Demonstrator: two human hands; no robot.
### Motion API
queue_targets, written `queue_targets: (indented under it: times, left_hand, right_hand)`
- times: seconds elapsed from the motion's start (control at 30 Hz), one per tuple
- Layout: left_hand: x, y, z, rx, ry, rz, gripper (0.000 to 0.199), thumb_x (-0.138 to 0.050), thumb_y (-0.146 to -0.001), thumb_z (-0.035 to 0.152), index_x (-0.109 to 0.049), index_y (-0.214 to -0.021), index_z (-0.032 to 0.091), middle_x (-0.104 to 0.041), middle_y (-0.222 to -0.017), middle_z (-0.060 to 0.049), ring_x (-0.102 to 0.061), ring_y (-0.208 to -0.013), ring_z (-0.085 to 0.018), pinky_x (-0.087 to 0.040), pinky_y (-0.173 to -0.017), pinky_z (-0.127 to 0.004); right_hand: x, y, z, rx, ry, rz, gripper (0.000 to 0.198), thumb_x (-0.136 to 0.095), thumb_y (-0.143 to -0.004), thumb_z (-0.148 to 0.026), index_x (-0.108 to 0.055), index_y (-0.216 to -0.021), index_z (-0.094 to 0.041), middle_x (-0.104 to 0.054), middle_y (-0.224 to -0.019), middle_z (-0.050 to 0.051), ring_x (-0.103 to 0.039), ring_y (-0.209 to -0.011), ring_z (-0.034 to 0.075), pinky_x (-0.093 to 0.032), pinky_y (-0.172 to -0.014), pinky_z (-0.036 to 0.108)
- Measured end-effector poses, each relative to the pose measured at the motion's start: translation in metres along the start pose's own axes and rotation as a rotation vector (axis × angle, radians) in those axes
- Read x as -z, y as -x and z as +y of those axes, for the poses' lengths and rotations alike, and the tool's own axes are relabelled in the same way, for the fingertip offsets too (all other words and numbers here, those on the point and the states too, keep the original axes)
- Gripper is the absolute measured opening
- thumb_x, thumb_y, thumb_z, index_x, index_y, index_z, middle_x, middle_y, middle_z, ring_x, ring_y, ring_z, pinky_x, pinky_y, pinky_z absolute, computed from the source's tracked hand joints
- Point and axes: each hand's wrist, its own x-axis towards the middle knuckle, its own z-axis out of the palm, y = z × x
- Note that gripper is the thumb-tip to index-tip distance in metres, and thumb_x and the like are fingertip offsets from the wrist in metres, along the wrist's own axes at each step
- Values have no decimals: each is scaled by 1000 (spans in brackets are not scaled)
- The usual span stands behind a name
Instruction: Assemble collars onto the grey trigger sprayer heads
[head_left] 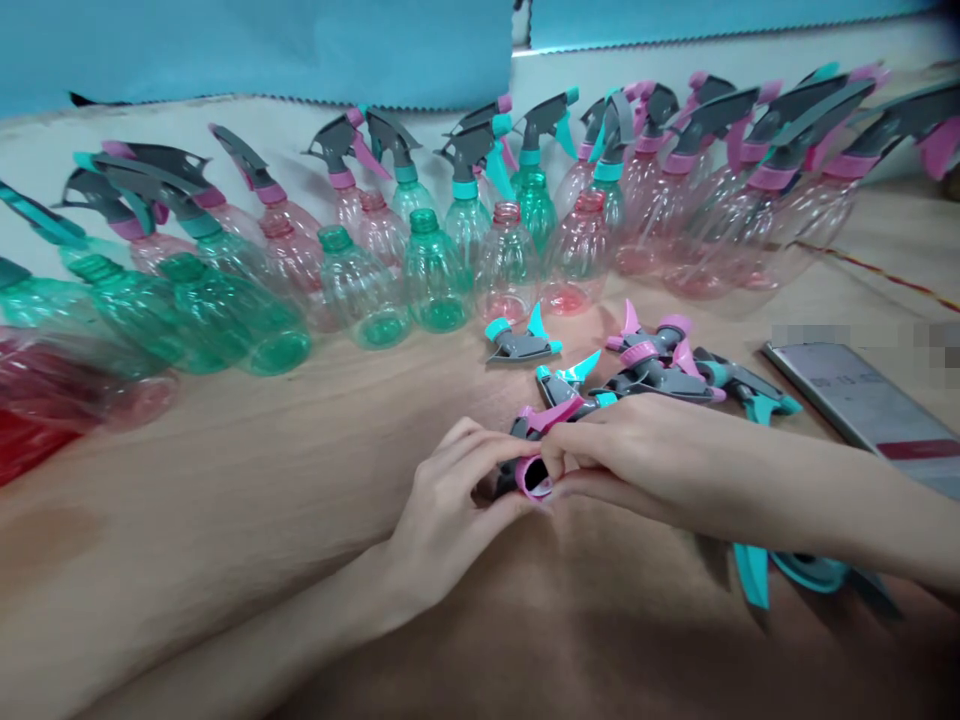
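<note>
A grey trigger spray head point(534, 478) with a pink collar and pink trigger is between my two hands, low over the table. My left hand point(442, 505) is closed round its left side, thumb and fingers at the collar. The collar's dark opening faces me. My right hand point(622, 450) pinches at the collar's right edge; its fingertips are partly hidden, and I cannot tell if something small is between them. Just beyond lie more loose spray heads, among them a turquoise one point(525, 342) and a pink one point(651, 365).
Green bottles without heads point(436, 270) and pink ones point(507, 262) stand behind. Bottles with spray heads fitted point(686, 205) line the back. A phone point(862, 400) lies at right, and turquoise parts point(810, 572) sit under my right forearm. Something red point(30, 440) is at far left.
</note>
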Motion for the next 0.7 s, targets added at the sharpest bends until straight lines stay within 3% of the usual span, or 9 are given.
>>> queue_targets:
  times: [0.27,0.47,0.57,0.7]
  left_hand:
    - [1,0,-1,16,-4,-45,29,-78,-75,27,-68,-102,23,-69,-94,-2,-56,-87,-20,-48,-75,-32]
    - [3,1,-3,9,-14,-75,26,-66,-87,23,-63,-113,24,-61,-101,-5,-56,-90,-19,-49,-76,-31]
    - [4,1,-1,11,-22,-28,25,-69,-85,25,-63,-109,22,-61,-101,-6,-55,-94,-21,-48,-80,-34]
    - [6,0,3,-34,15,58,27,-72,-82,27,-62,-107,20,-64,-97,-5,-55,-91,-20,-48,-76,-32]
  right_hand:
    - [5,0,2,3,-40,5,17,-47,-93,-20,-60,-82,-20,-63,-71,-1,-55,-62,13,-35,-56,26]
    - [16,8,6,2,-118,-5,18,-50,-94,-36,-59,-85,-23,-61,-69,-5,-52,-58,10,-35,-52,24]
    - [19,7,4,14,-92,101,19,-53,-92,-34,-60,-79,-22,-58,-63,-6,-50,-53,8,-33,-48,22]
    - [13,4,-2,128,55,367,19,-52,-93,-29,-60,-79,-20,-53,-55,-6,-47,-48,8,-29,-45,23]
